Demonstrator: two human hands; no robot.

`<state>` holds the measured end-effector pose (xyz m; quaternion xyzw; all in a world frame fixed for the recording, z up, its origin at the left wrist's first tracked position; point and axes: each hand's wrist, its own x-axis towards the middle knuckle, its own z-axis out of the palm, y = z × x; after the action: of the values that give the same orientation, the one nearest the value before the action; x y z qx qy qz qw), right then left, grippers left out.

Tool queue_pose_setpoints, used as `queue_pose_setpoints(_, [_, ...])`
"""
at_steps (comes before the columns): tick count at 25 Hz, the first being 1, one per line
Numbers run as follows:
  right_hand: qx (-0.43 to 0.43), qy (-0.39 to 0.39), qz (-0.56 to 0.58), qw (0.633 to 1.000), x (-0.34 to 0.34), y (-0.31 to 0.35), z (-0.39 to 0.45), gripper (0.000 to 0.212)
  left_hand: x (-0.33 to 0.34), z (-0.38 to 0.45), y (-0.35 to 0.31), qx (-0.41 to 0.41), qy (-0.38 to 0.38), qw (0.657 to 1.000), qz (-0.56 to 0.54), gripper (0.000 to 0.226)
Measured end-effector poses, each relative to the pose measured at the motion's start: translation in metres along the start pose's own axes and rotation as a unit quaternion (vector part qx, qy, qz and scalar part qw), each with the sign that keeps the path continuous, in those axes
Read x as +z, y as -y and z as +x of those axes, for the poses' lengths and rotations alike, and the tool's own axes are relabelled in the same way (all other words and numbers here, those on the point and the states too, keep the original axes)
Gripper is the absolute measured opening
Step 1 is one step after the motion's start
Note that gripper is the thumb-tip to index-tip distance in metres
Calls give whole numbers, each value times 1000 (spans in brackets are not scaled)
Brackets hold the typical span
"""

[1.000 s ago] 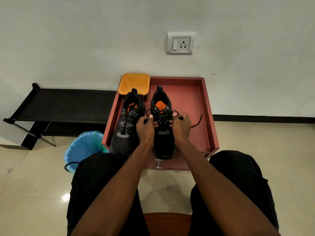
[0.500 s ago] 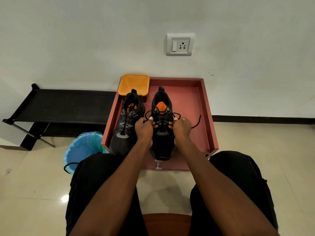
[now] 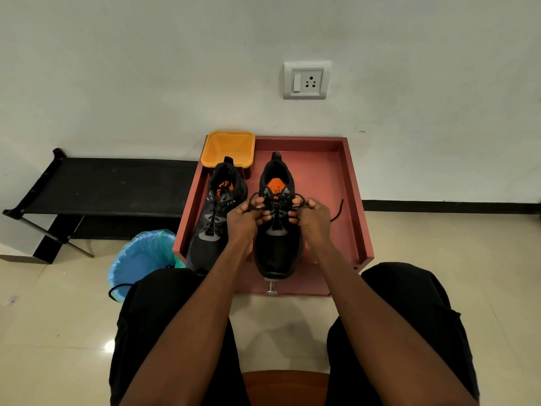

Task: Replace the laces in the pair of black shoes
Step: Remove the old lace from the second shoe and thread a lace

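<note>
Because the lace (image 3: 276, 200) is a thin, limp black cord, it will likely sag, twist and slip unless kept taut, so the best hold is a pinch close to the eyelets or on the stiff tip. It runs across the upper eyelets of the right shoe (image 3: 277, 227), which stands toe toward the person in the middle of the red tray (image 3: 355, 197). The left hand (image 3: 244, 222) has its fingers curled and pinching a loop of lace at the shoe's 9 o'clock side; the right hand (image 3: 313, 219) does the same at 3 o'clock, fingers closed on the cord. A loose lace end (image 3: 338, 209) trails out at 3 o'clock from the right hand and lies on the tray floor, where it could snag or get pulled through if tugged hard. The shoe itself looks light and soft in the upper, firmer at the sole, so it may shift in the tray under a strong pull.

At 9 o'clock of this shoe, just beside it, stands the left shoe (image 3: 216, 218), already laced as far as can be told. An orange tub (image 3: 228, 148) sits at 11 o'clock in the tray's far corner, behind the left shoe's heel. Beyond the tray at 8 o'clock is a blue-lined bin (image 3: 140, 259) with a dark cord (image 3: 117, 290) hanging over its rim, and at 9 o'clock a black bench (image 3: 102, 186). A wall socket (image 3: 306, 80) is at 12 o'clock. Nothing crowds the hands except the neighbouring shoe.
</note>
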<state>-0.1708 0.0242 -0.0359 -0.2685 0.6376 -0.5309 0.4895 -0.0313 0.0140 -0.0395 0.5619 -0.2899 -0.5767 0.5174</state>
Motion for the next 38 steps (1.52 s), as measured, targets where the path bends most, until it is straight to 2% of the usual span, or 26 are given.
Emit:
queue_pose_setpoints(4, [-79, -9, -94, 992, 11, -7, 5, 18, 9, 6, 11, 63, -23, 996, 63, 7])
queue_pose_setpoints(7, [-107, -11, -136, 985, 18, -13, 8, 22, 12, 6, 10, 109, -36, 986, 121, 9])
queue_pose_setpoints(12, [-148, -44, -197, 968, 27, -9, 4, 17, 20, 2, 11, 178, -62, 961, 204, 12])
queue_pose_setpoints(15, [-143, -52, -213, 965, 26, -5, 0, 16, 20, 3, 10, 151, -73, 965, 200, 12])
queue_pose_setpoints(20, [-93, -82, -83, 989, 20, 3, 0, 13, 12, 0, 1, 174, -107, 964, 170, 11])
queue_pose_setpoints(22, [-91, -73, -93, 989, 18, 3, -3, 10, 9, -1, 7, 162, -105, 965, 175, 8])
queue_pose_setpoints(25, [-100, -33, -117, 988, 18, -1, -5, 16, 7, 2, 13, 136, -80, 965, 208, 15])
queue_pose_setpoints(28, [-98, -28, -113, 988, 19, -4, -3, 24, 12, 0, 11, 116, -65, 970, 202, 21])
queue_pose_setpoints(30, [-87, -28, -119, 989, 20, -4, -3, 21, 15, -1, 10, 108, -67, 972, 198, 19])
queue_pose_setpoints(32, [-73, -63, -111, 989, 18, 3, -2, 19, 15, 1, 6, 113, -118, 973, 165, 16])
queue_pose_setpoints(35, [-42, -151, -23, 987, 9, 15, 7, 17, 8, 6, -5, 100, -213, 968, 88, 9])
queue_pose_setpoints(38, [-30, -103, -23, 994, 10, 9, 4, 16, 8, 1, -3, 78, -145, 980, 111, 17])
